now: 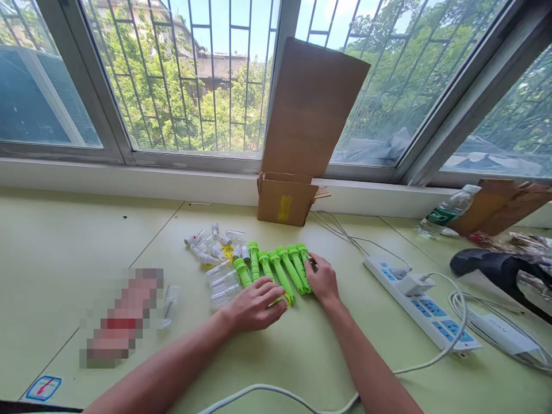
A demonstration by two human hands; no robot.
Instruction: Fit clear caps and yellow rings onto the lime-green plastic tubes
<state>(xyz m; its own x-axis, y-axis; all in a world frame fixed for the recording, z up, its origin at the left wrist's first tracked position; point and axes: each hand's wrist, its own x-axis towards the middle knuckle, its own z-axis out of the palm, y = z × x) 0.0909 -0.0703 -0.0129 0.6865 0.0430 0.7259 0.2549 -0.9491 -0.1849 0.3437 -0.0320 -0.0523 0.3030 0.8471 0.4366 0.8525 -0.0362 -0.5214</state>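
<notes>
Several bright green plastic tubes [282, 275], shaped like small torches with ribbed wider heads, lie side by side on the table. Across the lower ends of the left ones rests my left hand [259, 305], its fingers loosely bent and apart. A bit of a yellow ring [285, 298] shows by its fingertips. My right hand [322, 280] touches the outer side of the rightmost tube with its fingers spread; its thumb is partly hidden. Clear plastic cylinders [223, 282] lie just left of the green row. Behind them is a loose pile of small clear tubes with whitish ends [209, 244].
A cardboard box [284, 198] with a raised flap stands by the window. Toward the right lie a white power strip [422, 305] with cables, a water bottle [451, 210] and a black strap-like item [491, 267]. One clear cup-like piece [171, 302] and a blurred-out object [125, 319] lie left.
</notes>
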